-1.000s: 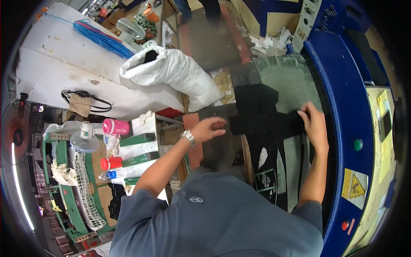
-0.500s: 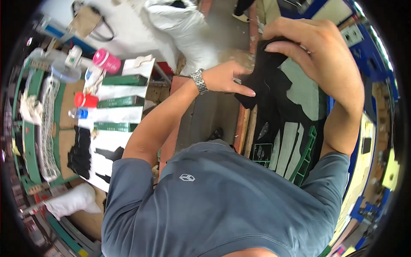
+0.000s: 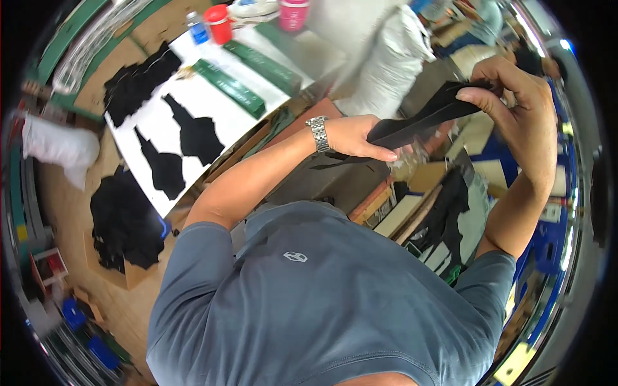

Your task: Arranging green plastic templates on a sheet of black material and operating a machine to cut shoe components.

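Observation:
Between my two hands a black cut fabric piece is stretched out in the air. My left hand, with a metal watch on the wrist, pinches its near end between thumb and fingers. The far upper end is gripped by my right hand, thumb against curled fingers. A loose tail of the cloth hangs below my left hand. To the left, two black fabric pieces lie apart on the white table, with a black fabric stack behind them.
Green bars lie across the white table, near a red-lidded jar, a bottle and a pink cup. A box of black fabric stands on the floor. White sacks lie ahead; a co-worker is at far right.
My view has swung left toward the white table. The black fabric has been lifted off the right-hand workbench and now spans both hands, which have spread farther apart.

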Motion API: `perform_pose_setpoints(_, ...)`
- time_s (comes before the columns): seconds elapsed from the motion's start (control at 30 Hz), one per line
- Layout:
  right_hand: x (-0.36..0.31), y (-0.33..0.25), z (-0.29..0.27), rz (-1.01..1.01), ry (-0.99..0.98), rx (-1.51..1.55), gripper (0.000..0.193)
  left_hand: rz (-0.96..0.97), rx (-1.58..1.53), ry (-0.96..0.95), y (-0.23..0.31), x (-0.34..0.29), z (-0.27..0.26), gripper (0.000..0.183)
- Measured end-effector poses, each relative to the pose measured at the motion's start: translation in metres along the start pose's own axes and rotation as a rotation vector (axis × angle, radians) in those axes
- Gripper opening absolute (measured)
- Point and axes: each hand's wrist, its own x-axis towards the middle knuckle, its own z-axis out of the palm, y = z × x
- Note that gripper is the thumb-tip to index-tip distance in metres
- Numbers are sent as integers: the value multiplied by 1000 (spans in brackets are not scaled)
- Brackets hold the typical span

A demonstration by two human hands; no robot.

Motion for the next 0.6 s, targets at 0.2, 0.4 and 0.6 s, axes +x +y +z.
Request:
perform_pose_setpoints(0.2,62,-49,46,-177,24,-39,22,-56,79,174,25,-119,-14,34)
perform_pose_setpoints(0.4,114,-98,79,-297,-72,53,22,-92,158,406,36,-215,-6,33)
perform_pose_setpoints(0.6,158,-141,109,-492,-104,160,22,-168,156,615,41,-282,3,35)
